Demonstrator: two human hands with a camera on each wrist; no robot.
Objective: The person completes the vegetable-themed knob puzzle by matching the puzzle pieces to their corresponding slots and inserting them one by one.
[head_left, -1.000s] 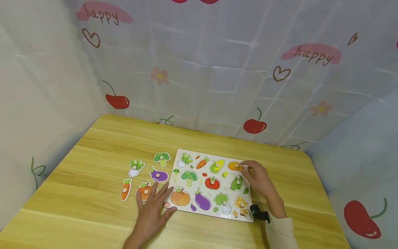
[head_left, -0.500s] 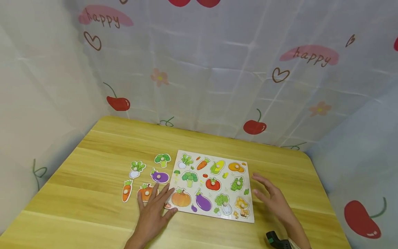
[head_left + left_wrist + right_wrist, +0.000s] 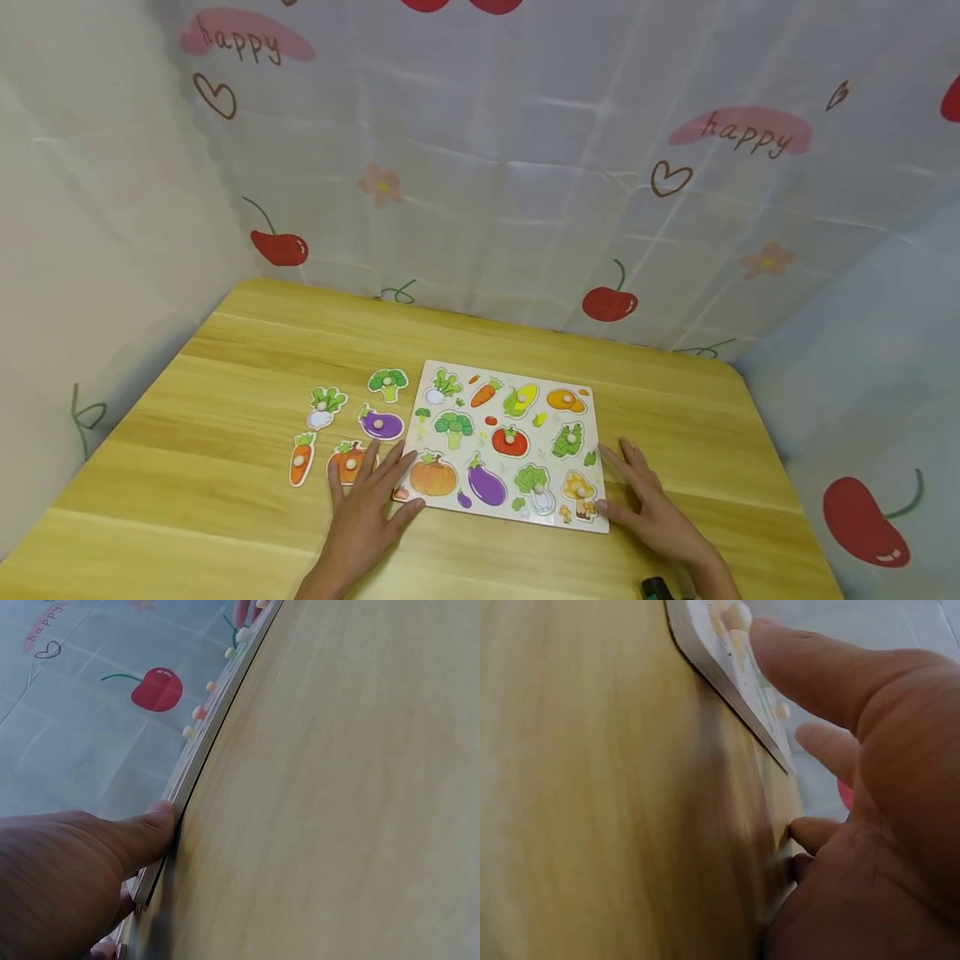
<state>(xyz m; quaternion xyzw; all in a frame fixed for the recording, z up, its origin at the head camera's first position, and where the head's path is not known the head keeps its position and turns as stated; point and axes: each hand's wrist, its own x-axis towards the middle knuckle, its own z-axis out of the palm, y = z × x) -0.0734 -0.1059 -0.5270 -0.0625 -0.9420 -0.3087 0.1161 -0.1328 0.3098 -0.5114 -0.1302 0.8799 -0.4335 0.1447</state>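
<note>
On the table [image 3: 187,450], at the left, I see the carrot [image 3: 302,460] lying flat, and behind it the radish [image 3: 325,408]. Next come the pumpkin [image 3: 351,463], the eggplant [image 3: 382,423] and the broccoli [image 3: 387,384], each with a knob. The left hand [image 3: 363,512] has its fingers spread and grips nothing; two fingers lie over the sides of the pumpkin, and the thumb touches the near edge of the board [image 3: 536,433]. The board lies flat between the two hands. In it sit the tomato [image 3: 510,443], corn [image 3: 521,402], bok choy [image 3: 534,490], potato [image 3: 566,402], cabbage [image 3: 567,442] and mushroom [image 3: 580,493]. The right hand [image 3: 656,512] also grips nothing, its fingers extended, its thumb beside the mushroom; I cannot tell if it presses the board. Farther right, a cherry [image 3: 866,521] decorates the curtain [image 3: 810,400].
</note>
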